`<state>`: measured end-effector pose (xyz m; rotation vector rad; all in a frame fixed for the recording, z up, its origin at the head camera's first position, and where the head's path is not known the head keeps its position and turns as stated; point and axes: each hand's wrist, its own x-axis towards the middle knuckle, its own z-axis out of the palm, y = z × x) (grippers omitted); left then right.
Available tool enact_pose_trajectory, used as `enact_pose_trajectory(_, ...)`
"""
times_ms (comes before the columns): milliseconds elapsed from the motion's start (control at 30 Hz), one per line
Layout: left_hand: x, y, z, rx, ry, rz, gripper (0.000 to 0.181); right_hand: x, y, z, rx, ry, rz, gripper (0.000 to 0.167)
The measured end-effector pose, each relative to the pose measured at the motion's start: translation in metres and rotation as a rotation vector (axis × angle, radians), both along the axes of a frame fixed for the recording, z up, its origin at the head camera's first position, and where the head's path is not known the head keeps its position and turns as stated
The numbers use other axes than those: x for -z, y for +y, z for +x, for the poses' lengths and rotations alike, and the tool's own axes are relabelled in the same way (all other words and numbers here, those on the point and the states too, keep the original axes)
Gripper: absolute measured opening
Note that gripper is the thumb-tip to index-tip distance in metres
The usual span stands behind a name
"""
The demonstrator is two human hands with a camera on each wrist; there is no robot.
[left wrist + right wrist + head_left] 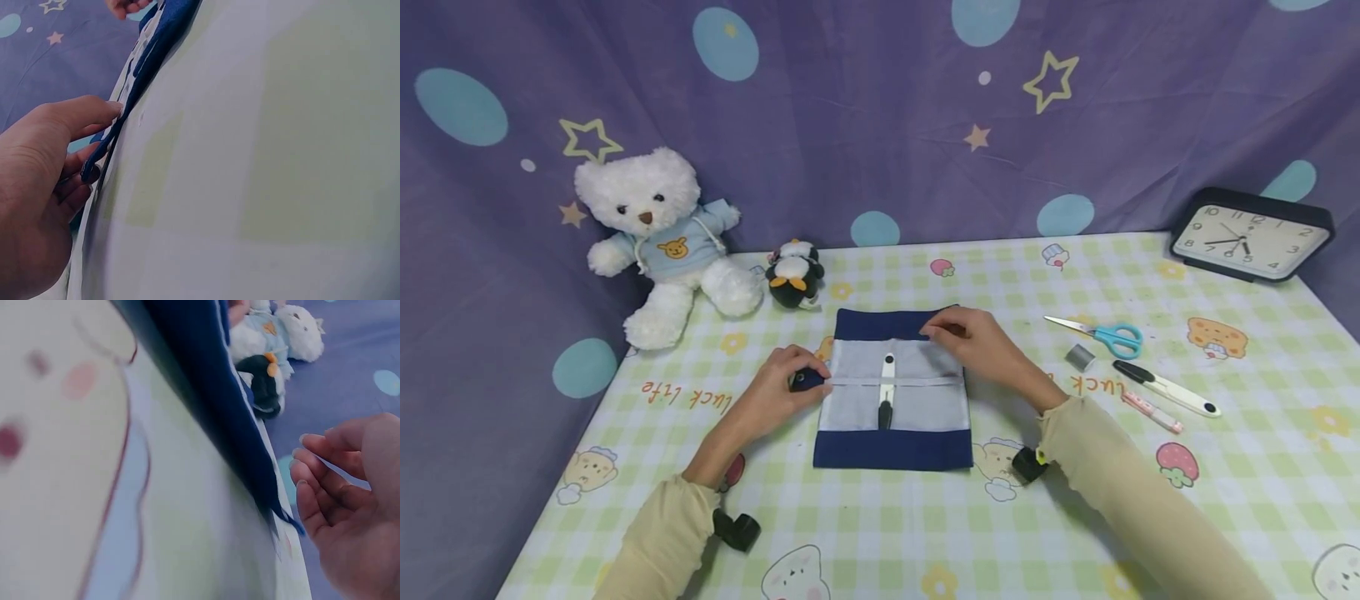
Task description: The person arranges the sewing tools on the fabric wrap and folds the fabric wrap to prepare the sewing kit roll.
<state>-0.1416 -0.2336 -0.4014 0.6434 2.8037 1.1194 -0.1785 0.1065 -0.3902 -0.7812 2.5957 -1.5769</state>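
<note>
A navy cloth case (892, 451) lies unfolded, its grey inside up and a thin pale strap (925, 382) across the middle. A white tool (887, 371) with a black end stands lengthwise at that strap; its lower end meets the navy border. At the case's left edge my left hand (775, 387) pinches a small navy tab (806, 380); in the left wrist view the thumb is above the navy cloth (128, 103) and fingers below. My right hand (977, 343) is over the upper right part, its fingers loosely bent, with nothing visible between them in the right wrist view.
Right of the case lie blue-handled scissors (1116, 339), a grey spool (1080, 357), a black-and-white tool (1168, 389) and a pink pen (1152, 412). A clock (1252, 235) stands at the back right, a white bear (662, 242) and penguin toy (793, 273) at the back left.
</note>
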Motion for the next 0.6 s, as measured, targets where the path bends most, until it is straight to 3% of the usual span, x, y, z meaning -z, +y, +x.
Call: enact_pose_trajectory(600,-0.010,0.012,-0.005,0.069,0.041,-0.008,0.011,-0.012,0.108,0.041,0.250,0.100,0.069,0.017)
